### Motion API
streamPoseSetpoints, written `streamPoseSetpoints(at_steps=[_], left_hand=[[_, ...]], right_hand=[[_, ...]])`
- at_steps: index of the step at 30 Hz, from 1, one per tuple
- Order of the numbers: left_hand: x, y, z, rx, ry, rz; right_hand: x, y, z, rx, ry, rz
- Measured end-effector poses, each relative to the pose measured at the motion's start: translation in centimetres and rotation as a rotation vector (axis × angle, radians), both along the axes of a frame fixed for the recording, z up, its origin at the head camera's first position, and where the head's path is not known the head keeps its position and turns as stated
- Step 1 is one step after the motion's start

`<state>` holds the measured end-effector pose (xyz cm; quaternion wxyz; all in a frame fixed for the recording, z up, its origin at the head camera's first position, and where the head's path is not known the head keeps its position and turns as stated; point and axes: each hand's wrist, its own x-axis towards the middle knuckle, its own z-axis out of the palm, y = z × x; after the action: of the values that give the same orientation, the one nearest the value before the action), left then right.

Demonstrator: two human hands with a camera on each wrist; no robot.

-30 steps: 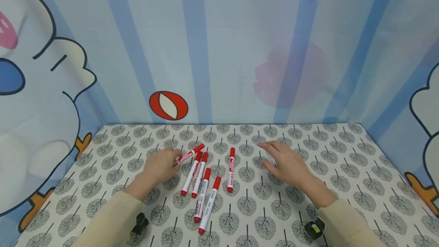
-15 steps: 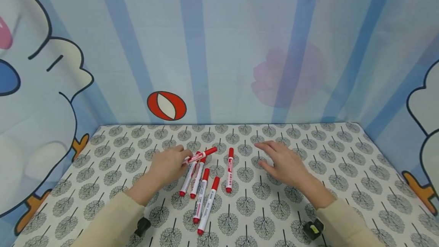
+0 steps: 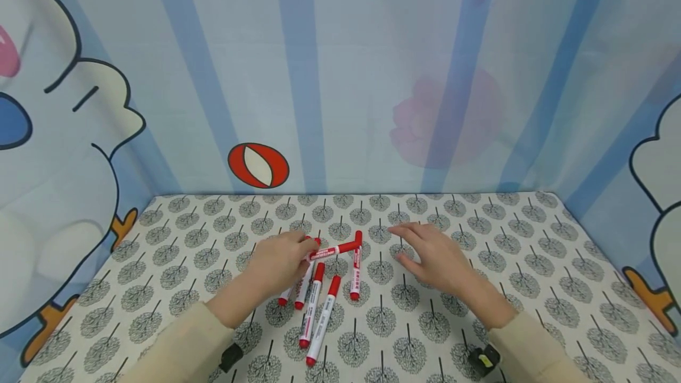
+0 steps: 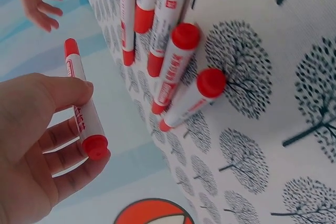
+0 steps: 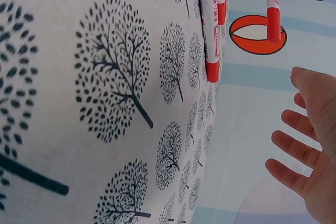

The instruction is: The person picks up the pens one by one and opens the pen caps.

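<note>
My left hand (image 3: 281, 262) pinches a white marker with red ends (image 4: 87, 109) between thumb and fingers, raised above the table. In the head view its red cap (image 3: 349, 246) points right, toward my other hand. Facing it, my right hand (image 3: 437, 256) hovers with fingers spread and nothing in them. Below, a single marker (image 3: 356, 270) lies between the hands. Several more like it lie to its left, among them a front marker (image 3: 323, 321) and a neighbouring marker (image 3: 311, 307). The left hand partly covers the two farthest left.
A white cloth with grey tree prints (image 3: 409, 324) covers the table. Behind it rises a blue striped backdrop (image 3: 351, 105) with cartoon figures. Dark wrist cameras (image 3: 484, 360) sit under both forearms.
My left hand has moved right with the marker, bringing its cap over the single marker as seen from the head. The right hand has shifted slightly left. The other markers lie where they were.
</note>
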<state>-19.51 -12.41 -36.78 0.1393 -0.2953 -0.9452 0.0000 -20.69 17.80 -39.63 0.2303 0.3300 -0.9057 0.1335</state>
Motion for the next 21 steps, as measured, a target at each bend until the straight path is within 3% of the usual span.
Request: streamPoseSetpoints(at_steps=[7,13,21], left_hand=[[0.8,1.3,0.3,0.01,0.042,-0.079],[1.4,2.4,0.7,0.023,0.078,-0.143],[1.5,3.4,0.9,0.058,0.103,-0.168]], right_hand=[[0.8,-0.7,0.4,-0.048,-0.142,0.026],[1.3,-1.1,0.5,-0.061,-0.205,0.048],[1.8,-1.6,0.9,-0.089,-0.273,0.095]])
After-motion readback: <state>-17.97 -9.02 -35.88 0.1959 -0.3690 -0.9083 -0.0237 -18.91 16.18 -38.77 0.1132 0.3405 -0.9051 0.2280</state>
